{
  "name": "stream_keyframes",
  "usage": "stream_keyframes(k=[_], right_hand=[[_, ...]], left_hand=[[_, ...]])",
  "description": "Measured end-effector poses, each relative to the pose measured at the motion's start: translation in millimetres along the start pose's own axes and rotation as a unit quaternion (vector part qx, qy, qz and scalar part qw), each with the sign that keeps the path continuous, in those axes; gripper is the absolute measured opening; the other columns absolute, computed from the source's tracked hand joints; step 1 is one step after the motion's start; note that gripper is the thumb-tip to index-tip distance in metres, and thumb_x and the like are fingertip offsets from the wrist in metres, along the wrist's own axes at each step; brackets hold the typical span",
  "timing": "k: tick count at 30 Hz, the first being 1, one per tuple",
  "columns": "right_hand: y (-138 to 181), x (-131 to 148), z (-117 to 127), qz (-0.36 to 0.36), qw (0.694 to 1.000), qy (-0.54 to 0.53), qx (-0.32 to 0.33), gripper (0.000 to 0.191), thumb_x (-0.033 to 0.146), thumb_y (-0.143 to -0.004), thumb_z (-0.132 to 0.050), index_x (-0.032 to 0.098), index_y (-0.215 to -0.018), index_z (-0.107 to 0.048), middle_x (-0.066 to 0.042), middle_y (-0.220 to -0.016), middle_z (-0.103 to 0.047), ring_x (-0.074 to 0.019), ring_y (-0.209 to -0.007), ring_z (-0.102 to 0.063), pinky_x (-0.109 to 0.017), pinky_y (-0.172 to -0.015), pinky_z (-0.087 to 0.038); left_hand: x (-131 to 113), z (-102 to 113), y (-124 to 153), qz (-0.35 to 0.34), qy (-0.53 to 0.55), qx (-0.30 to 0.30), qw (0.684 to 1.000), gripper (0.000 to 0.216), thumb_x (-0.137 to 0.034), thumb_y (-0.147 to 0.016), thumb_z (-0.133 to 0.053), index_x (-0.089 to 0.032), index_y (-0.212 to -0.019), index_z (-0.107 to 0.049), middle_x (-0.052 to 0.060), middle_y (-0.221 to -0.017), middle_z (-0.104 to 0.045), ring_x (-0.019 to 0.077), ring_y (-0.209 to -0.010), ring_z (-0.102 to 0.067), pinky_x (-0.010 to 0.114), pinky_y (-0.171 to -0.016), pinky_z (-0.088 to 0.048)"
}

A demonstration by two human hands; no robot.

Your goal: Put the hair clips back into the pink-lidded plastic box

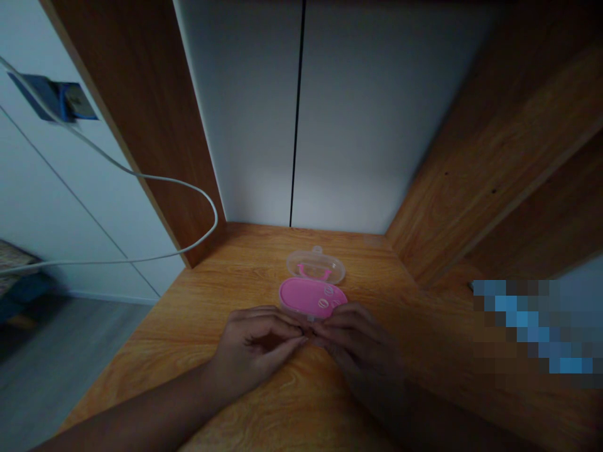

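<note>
A small oval case lies open on the wooden desk (pixel 198 326), its pink base (pixel 308 296) nearer me and its clear lid (pixel 316 265) flipped back behind it. Something pink shows through the lid. My left hand (pixel 257 348) and my right hand (pixel 355 342) meet just in front of the pink base, fingertips pinched together and touching each other. Whatever they pinch is too small and dark to make out. The right hand's fingers brush the near edge of the base.
The desk sits in a wooden alcove with a white back wall (pixel 348 125) and wood side panels. A white cable (pixel 188 188) loops from a blue wall socket (pixel 61 100) at left. A blurred patch covers the right edge.
</note>
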State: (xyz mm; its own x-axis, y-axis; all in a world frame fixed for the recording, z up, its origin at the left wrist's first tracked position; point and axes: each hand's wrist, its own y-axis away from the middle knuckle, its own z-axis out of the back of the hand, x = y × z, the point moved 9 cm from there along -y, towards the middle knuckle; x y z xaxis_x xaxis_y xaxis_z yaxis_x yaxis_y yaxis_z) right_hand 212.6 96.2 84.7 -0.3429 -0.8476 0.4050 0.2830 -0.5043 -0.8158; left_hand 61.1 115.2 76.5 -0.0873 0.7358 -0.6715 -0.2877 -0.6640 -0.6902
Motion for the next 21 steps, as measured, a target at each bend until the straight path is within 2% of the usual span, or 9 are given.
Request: stream_keyframes(k=[4, 7, 10, 15, 21], right_hand=[[-1.6, 2.1, 1.3, 0.008, 1.000, -0.005, -0.002, 0.016, 0.017, -0.093, -0.065, 0.028, -0.103, -0.071, -0.001, -0.083, -0.074, -0.0166, -0.078, -0.065, -0.031, -0.067, -0.059], [-2.2, 2.5, 0.5, 0.004, 1.000, -0.007, 0.000, 0.019, 0.018, -0.094, -0.064, 0.029, -0.107, -0.071, -0.001, -0.084, -0.074, -0.0165, -0.078, -0.065, -0.031, -0.066, -0.059], [-2.2, 1.9, -0.5, -0.005, 1.000, -0.005, 0.000, 0.024, 0.016, -0.093, -0.063, 0.029, -0.112, -0.071, -0.001, -0.086, -0.074, -0.0164, -0.078, -0.065, -0.031, -0.066, -0.059], [-1.6, 2.0, -0.8, 0.001, 1.000, 0.004, 0.002, 0.028, 0.012, -0.094, -0.060, 0.028, -0.115, -0.070, -0.001, -0.088, -0.075, -0.0169, -0.079, -0.065, -0.031, -0.065, -0.059], [0.3, -1.7, -0.5, -0.005, 1.000, 0.003, 0.005, 0.020, 0.012, -0.092, -0.064, 0.025, -0.105, -0.072, -0.002, -0.088, -0.075, -0.0166, -0.082, -0.065, -0.030, -0.071, -0.059]], left_hand=[[3.2, 1.9, 1.4, 0.021, -0.014, -0.016, 1.000, 0.013, -0.005, -0.076, -0.078, -0.016, -0.081, -0.072, 0.004, -0.077, -0.079, 0.0144, -0.069, -0.075, 0.020, -0.067, -0.061], [5.6, 4.4, 2.5, 0.040, -0.016, -0.034, 0.998, 0.022, -0.006, -0.074, -0.080, -0.017, -0.090, -0.070, 0.002, -0.078, -0.079, 0.0131, -0.065, -0.075, 0.018, -0.065, -0.061], [4.7, 3.3, 1.7, 0.032, -0.034, -0.024, 0.999, 0.028, -0.007, -0.075, -0.078, -0.018, -0.100, -0.071, 0.003, -0.083, -0.080, 0.0145, -0.068, -0.076, 0.020, -0.067, -0.062], [3.6, -0.8, -0.4, 0.011, -0.051, 0.008, 0.999, 0.025, -0.010, -0.080, -0.076, -0.020, -0.102, -0.075, 0.004, -0.090, -0.080, 0.0149, -0.076, -0.076, 0.021, -0.071, -0.062], [3.1, -3.9, -0.6, 0.006, -0.025, 0.028, 0.999, 0.024, -0.011, -0.081, -0.076, -0.019, -0.103, -0.075, 0.006, -0.092, -0.080, 0.0153, -0.078, -0.076, 0.022, -0.074, -0.061]])
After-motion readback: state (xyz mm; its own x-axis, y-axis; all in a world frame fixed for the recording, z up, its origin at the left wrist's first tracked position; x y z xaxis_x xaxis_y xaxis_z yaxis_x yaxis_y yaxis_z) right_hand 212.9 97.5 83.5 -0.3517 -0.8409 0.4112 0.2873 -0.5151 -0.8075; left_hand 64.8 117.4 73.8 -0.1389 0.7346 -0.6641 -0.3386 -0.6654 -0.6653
